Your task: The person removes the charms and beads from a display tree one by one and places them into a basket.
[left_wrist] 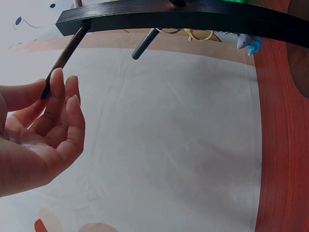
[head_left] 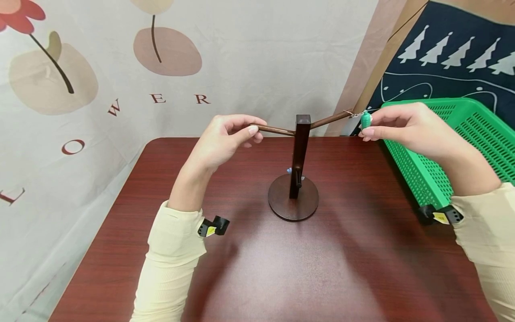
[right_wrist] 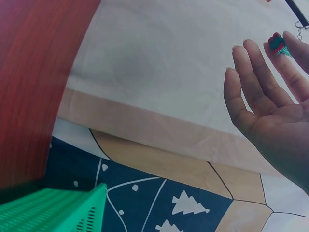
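A dark wooden stand (head_left: 299, 154) with a round base has thin rods reaching out to the left and right near its top. My left hand (head_left: 225, 139) pinches the tip of the left rod (head_left: 277, 130) between thumb and index finger. Between the thumb and index finger of my right hand (head_left: 416, 130) is a small green keychain charm (head_left: 365, 120). Its chain and metal ring are at the end of the right rod (head_left: 331, 119), and the ring overlaps the rod there. The right wrist view shows red parts on the charm (right_wrist: 276, 43); my other fingers there are spread.
A green perforated basket (head_left: 436, 181) stands at the right, under and behind my right forearm. Lower on the stand, a grey and blue trinket (left_wrist: 245, 41) hangs near a lower peg (left_wrist: 145, 44). A printed cloth (head_left: 257, 53) hangs behind the red-brown table (head_left: 249, 268).
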`<state>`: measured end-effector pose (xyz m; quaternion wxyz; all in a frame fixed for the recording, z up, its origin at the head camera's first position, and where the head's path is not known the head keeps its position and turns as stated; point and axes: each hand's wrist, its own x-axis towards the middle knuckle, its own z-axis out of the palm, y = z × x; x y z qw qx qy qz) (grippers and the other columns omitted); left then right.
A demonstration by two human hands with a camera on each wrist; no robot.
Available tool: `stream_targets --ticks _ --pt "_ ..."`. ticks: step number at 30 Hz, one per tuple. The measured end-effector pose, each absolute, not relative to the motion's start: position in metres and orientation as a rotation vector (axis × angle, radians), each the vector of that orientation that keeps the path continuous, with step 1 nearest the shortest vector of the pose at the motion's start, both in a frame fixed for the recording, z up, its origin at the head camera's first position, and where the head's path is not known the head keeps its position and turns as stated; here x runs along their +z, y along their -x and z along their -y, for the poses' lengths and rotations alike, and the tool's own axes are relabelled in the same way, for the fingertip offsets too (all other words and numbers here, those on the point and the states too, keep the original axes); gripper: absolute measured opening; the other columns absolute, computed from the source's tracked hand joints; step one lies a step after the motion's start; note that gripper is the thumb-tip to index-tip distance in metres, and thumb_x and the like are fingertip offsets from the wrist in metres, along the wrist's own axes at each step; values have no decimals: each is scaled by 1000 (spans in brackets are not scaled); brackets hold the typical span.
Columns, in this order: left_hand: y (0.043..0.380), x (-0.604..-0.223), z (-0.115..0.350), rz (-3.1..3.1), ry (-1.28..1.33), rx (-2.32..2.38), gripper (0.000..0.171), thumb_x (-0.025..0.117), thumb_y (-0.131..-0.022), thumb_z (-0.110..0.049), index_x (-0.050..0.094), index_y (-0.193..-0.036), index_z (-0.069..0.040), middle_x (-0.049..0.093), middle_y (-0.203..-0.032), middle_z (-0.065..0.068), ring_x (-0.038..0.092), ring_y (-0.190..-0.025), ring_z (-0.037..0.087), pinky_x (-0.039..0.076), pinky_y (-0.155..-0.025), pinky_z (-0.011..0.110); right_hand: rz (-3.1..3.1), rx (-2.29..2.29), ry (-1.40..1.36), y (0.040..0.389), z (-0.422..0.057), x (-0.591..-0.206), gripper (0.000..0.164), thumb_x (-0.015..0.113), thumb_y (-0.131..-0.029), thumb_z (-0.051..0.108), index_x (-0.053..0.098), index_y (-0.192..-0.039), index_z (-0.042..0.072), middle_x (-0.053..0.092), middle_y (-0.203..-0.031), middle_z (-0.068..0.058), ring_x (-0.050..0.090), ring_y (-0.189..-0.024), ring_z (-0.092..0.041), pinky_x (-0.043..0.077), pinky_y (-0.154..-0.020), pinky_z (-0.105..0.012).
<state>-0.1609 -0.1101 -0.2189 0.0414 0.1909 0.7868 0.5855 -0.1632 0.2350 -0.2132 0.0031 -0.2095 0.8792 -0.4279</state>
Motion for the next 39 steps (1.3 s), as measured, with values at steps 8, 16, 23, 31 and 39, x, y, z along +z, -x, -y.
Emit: stream_targets --ticks 8,16,23,31,39 --pt "159 -218 110 -2415 -567 1793 20 55 -91 -6 64 -108 0 64 -80 8 61 -82 18 47 -76 32 -2759 -1356 662 161 -240 -211 12 64 -85 9 66 -95 3 68 -82 -5 61 -79 -13 44 -68 -16" --pt "160 -218 110 -2406 -563 1801 20 55 -91 -6 64 -108 0 64 -80 8 61 -83 19 47 -77 33 -2747 -1375 644 160 -244 -210 13 65 -85 9 65 -95 1 68 -82 -6 60 -79 -13 43 -68 -16" --pt "160 -219 110 -2404 -575 1803 20 55 -91 -6 64 -108 1 64 -81 9 60 -84 22 47 -76 33 -2740 -1393 584 161 -249 -213 15 65 -85 10 65 -96 1 69 -84 -4 62 -79 -11 42 -70 -15" --pt "160 -219 110 -2411 -576 1797 20 55 -91 -6 64 -107 0 64 -80 7 60 -86 27 47 -75 30 -2729 -1408 544 163 -259 -216 18 63 -86 10 63 -100 -1 69 -85 -1 64 -78 -8 42 -72 -12" --pt "160 -219 110 -2407 -581 1796 21 54 -91 -6 63 -108 1 64 -80 9 60 -84 23 47 -75 30 -2745 -1391 451 168 -274 -222 18 62 -87 12 64 -102 3 69 -84 1 64 -76 -8 44 -71 -11"
